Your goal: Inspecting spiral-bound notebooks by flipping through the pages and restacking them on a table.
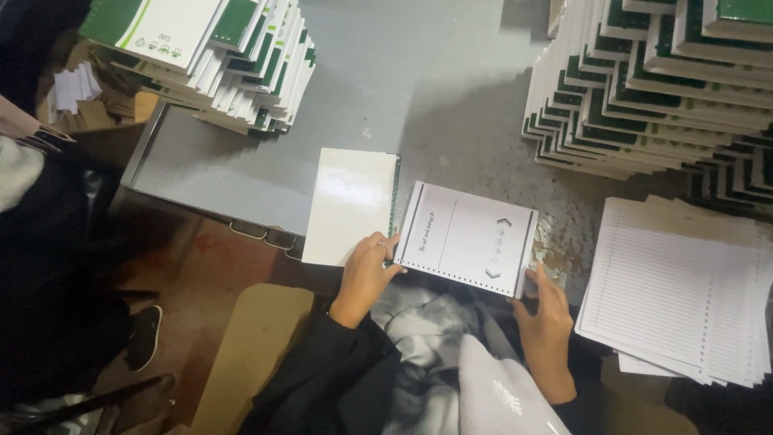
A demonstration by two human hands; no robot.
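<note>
Grey and scuffed, the tabletop [435, 89] fills the upper part of the head view, with a reddish-brown floor [217, 258] below its near edge.

Both hands work at that near edge, set apart from each other. The left hand [366, 270] lies with its fingers curled over the spot where the white cover [350, 201] meets the printed sheet [469, 238], touching both. The white cover lies flat just above this hand, with a dark spiral binding along the side that faces the sheet. The right hand [547, 318] pinches the lower right corner of the printed sheet, thumb up against its punched edge. The sheet rests tilted between the two hands, white with dark stripes down two sides and small grey symbols.

Just right of the right hand sits a stack of lined pages [684, 290], partly off the tabletop. Beyond it, up and to the right, rises a tall stack of green-and-white notebooks [652, 89]. Another such pile [217, 56] stands well up and left of the left hand. At the far left, a dark-clothed person [48, 266] with a black shoe is near.
</note>
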